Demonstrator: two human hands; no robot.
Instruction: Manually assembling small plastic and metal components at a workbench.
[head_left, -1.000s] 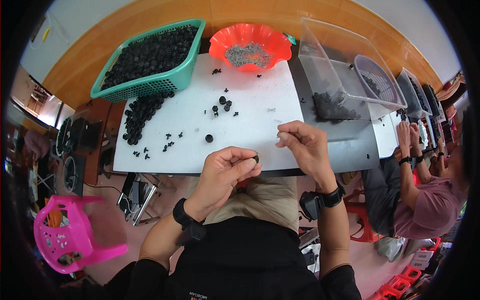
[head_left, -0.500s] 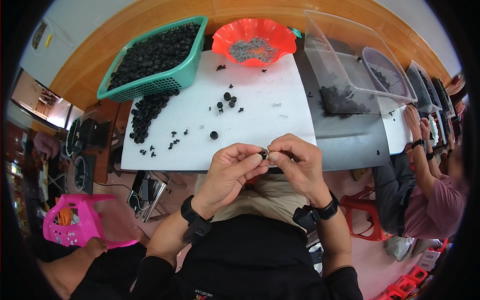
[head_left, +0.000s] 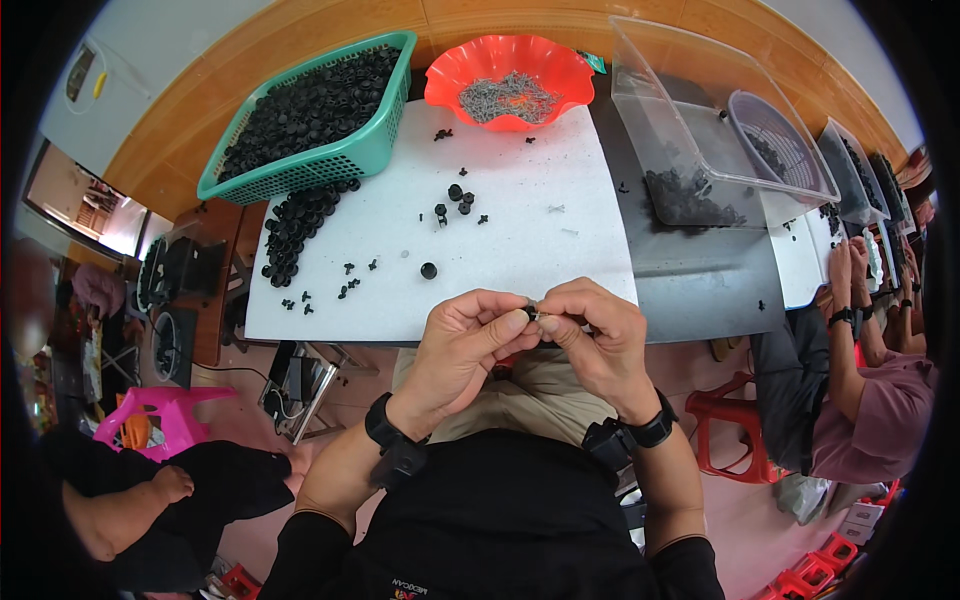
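Just over the near edge of the white mat (head_left: 520, 255), my two hands meet fingertip to fingertip. My left hand (head_left: 462, 345) pinches a small black plastic part (head_left: 530, 313) between thumb and forefinger. My right hand (head_left: 603, 345) is pinched against the same spot, with what looks like a thin metal pin at its fingertips, mostly hidden. On the mat lie a round black cap (head_left: 428, 270), a few more black caps (head_left: 465, 208) and several tiny black forked pieces (head_left: 348, 290). A heap of black caps (head_left: 290, 235) spreads at the left.
A green basket (head_left: 380, 160) full of black caps stands at the far left. Beside it sits a red scalloped bowl (head_left: 440, 75) of thin metal pins. A clear plastic bin (head_left: 690, 130) is at the far right. People sit on both sides, one near a pink chair (head_left: 180, 410).
My hands stay joined at nearly the same place, my right fingers shifting slightly. The person at the left has moved an arm and leg inward, in front of the pink chair.
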